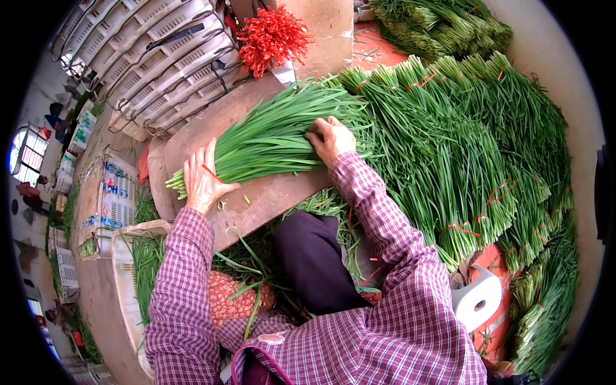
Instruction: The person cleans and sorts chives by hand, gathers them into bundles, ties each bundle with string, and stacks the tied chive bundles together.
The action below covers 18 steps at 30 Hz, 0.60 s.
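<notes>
A loose bunch of garlic chives (269, 135) lies across a brown board (256, 212) in front of me, pale stem ends to the left and green leaves to the right. My left hand (202, 179) is closed round the stem end, its thumb along the near side; a thin red tie (210, 172) shows at its fingers. My right hand (332, 138) lies on the leafy part with fingers curled and pinched on leaves; what exactly is between the fingertips is hidden. Small cut bits lie on the board near my left thumb.
Tied chive bundles (436, 147) are heaped on the right, over a red sheet (491, 260). A cluster of red ties (274, 40) stands behind the board. Stacked white crates (154, 58) rise at the upper left. A white stool-like object (478, 298) is by my right elbow; a crate (125, 276) is at left.
</notes>
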### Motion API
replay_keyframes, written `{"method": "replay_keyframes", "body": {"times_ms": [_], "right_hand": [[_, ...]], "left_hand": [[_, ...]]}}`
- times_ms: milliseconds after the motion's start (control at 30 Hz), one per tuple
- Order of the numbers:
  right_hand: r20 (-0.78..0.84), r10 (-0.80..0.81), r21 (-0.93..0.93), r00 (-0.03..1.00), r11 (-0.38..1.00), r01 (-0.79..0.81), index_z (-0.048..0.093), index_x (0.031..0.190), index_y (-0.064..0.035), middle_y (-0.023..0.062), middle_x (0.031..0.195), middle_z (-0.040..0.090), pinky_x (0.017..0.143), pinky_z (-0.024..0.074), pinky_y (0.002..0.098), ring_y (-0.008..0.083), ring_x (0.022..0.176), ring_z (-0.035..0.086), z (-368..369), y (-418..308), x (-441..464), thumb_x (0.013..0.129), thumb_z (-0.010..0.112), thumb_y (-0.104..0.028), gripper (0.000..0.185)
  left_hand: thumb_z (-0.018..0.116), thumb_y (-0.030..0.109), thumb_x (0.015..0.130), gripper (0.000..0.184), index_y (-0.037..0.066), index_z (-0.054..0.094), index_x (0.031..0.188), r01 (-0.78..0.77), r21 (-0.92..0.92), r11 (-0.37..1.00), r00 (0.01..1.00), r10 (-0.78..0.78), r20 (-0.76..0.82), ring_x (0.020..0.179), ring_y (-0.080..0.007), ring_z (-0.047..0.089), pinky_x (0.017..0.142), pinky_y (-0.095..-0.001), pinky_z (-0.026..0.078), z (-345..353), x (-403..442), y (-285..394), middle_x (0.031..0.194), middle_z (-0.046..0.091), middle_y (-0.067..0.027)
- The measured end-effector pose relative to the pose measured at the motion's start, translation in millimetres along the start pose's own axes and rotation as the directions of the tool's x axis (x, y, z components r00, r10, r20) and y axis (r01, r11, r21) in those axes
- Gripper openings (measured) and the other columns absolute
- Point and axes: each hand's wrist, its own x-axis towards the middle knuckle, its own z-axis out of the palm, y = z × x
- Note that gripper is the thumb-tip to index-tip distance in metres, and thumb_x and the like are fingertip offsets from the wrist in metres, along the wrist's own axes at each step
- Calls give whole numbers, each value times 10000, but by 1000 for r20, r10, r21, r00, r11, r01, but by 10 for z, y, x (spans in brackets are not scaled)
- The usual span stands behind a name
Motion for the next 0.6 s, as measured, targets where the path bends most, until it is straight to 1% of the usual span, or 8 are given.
{"method": "replay_keyframes", "body": {"times_ms": [33, 133, 300, 333, 467, 533, 567, 600], "right_hand": [[10, -10, -39, 1000, 999, 10, 659, 896, -145, 77, 852, 565, 679, 492, 417, 282, 782, 620, -25, -52, 3, 819, 698, -280, 160], [8, -68, -63, 998, 996, 68, 636, 926, -150, 91, 885, 551, 697, 493, 438, 311, 821, 620, -12, -73, 21, 811, 701, -316, 212], [53, -113, -74, 992, 990, 116, 625, 925, -122, 120, 870, 614, 671, 511, 457, 341, 778, 643, 35, -66, 67, 872, 628, -352, 236], [57, -84, -102, 995, 991, 90, 633, 901, -120, 98, 862, 622, 676, 507, 445, 326, 787, 639, 31, -81, 61, 881, 624, -317, 198], [-17, -75, -23, 997, 997, 74, 619, 889, -89, 122, 851, 644, 673, 507, 444, 336, 760, 642, 111, 5, 37, 889, 613, -279, 190], [-196, 127, 212, 972, 974, -84, 606, 876, -52, 151, 822, 664, 688, 515, 418, 316, 730, 647, 100, 52, 73, 900, 593, -244, 194], [-208, 228, 339, 951, 929, -149, 605, 880, -55, 173, 828, 657, 720, 487, 462, 373, 776, 626, 59, 111, 85, 897, 581, -262, 209], [-293, 203, 321, 934, 941, -104, 607, 875, -34, 171, 806, 652, 708, 490, 434, 355, 751, 629, -30, 113, 81, 899, 586, -219, 188]], "left_hand": [[913, 380, 434, 1207, 100, 323, 1449, -1, 1, 1000, 1000, 1, -1, 1133, -291, 469, 966, -426, 346, -2, -1, -4, 1185, 490, -104], [913, 381, 433, 1207, 99, 323, 1448, -6, -9, 1000, 1000, 6, -4, 1137, -293, 464, 967, -427, 344, 6, -2, -9, 1186, 486, -105], [912, 377, 445, 1174, 100, 336, 1430, -17, -6, 1000, 1000, 17, -22, 1132, -291, 461, 966, -425, 346, 11, -16, -2, 1177, 483, -105], [912, 377, 445, 1174, 100, 336, 1430, -24, -9, 1000, 999, 24, -24, 1132, -291, 461, 966, -425, 346, 13, -11, 1, 1177, 483, -105], [912, 358, 459, 1142, 105, 344, 1418, -24, -10, 1000, 999, 24, -26, 1122, -286, 467, 963, -423, 353, 22, -14, 4, 1156, 485, -98], [903, 343, 460, 1137, 117, 343, 1424, -7, -1, 1000, 1000, 7, -16, 1146, -297, 460, 959, -427, 357, 51, -16, -14, 1207, 479, -107], [903, 343, 460, 1137, 117, 343, 1424, -10, -2, 1000, 1000, 10, -17, 1146, -297, 460, 959, -427, 357, 67, -29, -24, 1207, 479, -107], [907, 354, 458, 1136, 114, 348, 1417, -19, 5, 1000, 999, 19, -33, 1131, -290, 464, 959, -425, 356, 65, -34, -18, 1183, 481, -100]]}}
